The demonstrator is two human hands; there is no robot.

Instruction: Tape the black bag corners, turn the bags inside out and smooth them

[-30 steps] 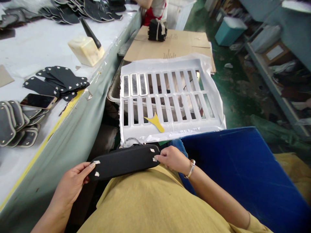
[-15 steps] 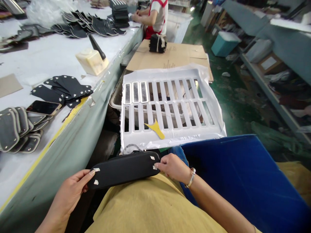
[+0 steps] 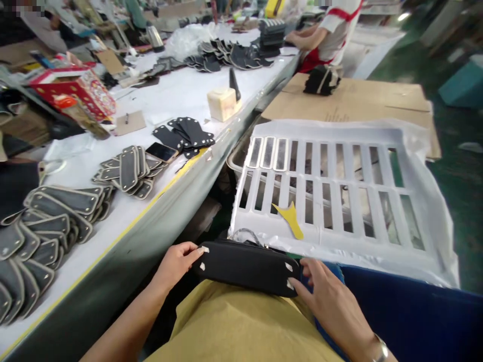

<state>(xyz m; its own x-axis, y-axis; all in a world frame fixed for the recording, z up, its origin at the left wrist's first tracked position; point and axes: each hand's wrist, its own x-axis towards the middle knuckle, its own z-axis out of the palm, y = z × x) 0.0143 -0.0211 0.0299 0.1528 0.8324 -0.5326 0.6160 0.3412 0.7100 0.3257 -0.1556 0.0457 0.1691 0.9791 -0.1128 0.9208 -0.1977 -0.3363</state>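
Observation:
A long black panel [image 3: 245, 269] with rounded ends and small white tabs at its corners lies across my lap, over the yellow cloth [image 3: 241, 322]. My left hand [image 3: 175, 266] pinches its left end, thumb on top near a white tab. At the right end, my right hand [image 3: 324, 289] has its thumb on the lower tab and its fingers curled around the edge, looser than the left. Just behind the panel, a dark item with a clear loop [image 3: 245, 234] is partly hidden.
Left, the table [image 3: 181, 90] bears stacked grey trimmed pieces [image 3: 56, 216], black tabbed pieces [image 3: 188, 133], a phone [image 3: 162, 152] and a pale block-shaped container [image 3: 222, 104]. Ahead lies a slotted white tray [image 3: 320, 201] with a yellow cutout [image 3: 292, 218]. A blue box [image 3: 407, 301] stands right; a person [image 3: 332, 35] works beyond.
The view has swung left, bringing more of the table into sight. My right thumb and fingers have spread apart somewhat at the panel's end; my left hand keeps its pinch.

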